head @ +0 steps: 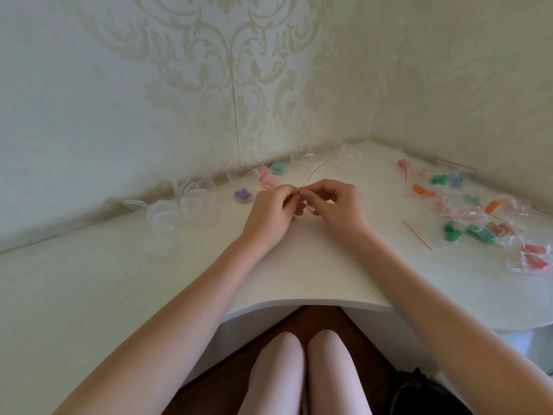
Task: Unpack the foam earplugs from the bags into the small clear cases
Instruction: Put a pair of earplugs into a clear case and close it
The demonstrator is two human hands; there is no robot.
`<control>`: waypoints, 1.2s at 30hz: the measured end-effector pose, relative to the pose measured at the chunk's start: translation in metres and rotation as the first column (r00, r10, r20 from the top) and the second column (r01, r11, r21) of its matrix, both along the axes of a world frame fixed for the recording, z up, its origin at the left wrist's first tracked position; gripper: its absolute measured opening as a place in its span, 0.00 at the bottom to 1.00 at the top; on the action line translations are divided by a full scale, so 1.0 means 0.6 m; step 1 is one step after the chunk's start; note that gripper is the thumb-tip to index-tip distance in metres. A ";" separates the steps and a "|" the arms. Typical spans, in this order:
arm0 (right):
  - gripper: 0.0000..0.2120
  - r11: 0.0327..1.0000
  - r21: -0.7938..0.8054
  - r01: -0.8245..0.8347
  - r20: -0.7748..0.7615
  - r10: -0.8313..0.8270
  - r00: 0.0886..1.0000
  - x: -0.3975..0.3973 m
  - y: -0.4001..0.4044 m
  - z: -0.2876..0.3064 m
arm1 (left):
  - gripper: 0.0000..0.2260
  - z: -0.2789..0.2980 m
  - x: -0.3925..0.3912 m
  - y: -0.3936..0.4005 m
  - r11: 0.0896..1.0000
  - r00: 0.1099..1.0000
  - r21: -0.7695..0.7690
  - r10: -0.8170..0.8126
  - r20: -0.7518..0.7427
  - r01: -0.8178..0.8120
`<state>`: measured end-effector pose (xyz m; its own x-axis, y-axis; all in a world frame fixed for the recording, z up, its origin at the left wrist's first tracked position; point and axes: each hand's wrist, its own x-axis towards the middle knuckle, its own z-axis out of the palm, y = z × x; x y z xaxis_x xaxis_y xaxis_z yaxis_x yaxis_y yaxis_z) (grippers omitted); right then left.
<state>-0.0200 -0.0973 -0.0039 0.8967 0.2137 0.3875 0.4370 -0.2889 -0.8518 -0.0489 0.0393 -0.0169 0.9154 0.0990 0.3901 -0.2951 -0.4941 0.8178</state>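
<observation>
over the middle of the white corner desk (pixel 299 265) both hands meet, fingertips together. left hand (pixel 269 215) and right hand (pixel 338 209) each pinch the top edge of a small clear zip bag (pixel 305 206) with a red seal line, fingers curled in, bag held just above the desk surface. contents of that bag hidden by the fingers, cannot tell colour. left of the hands, a cluster of empty small clear cases (pixel 179 208), lids open, some overlapping. behind the left hand, filled cases: one with purple earplugs (pixel 244 195), one with pink earplugs (pixel 266 178), one with teal earplugs (pixel 279 167) near the wall. far back by the corner, crumpled empty bags (pixel 326 163) with red strips. right side of desk, well apart from the hands, a spread of unopened bags (pixel 478 211) holding orange, green, blue, pink and red earplugs, some stacked on each other. loose red strip (pixel 417 235) lies on the desk near them. patterned wallpaper (pixel 239 85) behind. knees (pixel 305 369) visible under the desk edge.
</observation>
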 end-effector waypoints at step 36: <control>0.03 0.988 -0.153 0.021 0.111 -0.004 0.994 0.000 0.003 -0.005 | 0.07 0.020 -0.003 -0.005 0.907 0.987 -0.411 0.022 -0.159 -0.087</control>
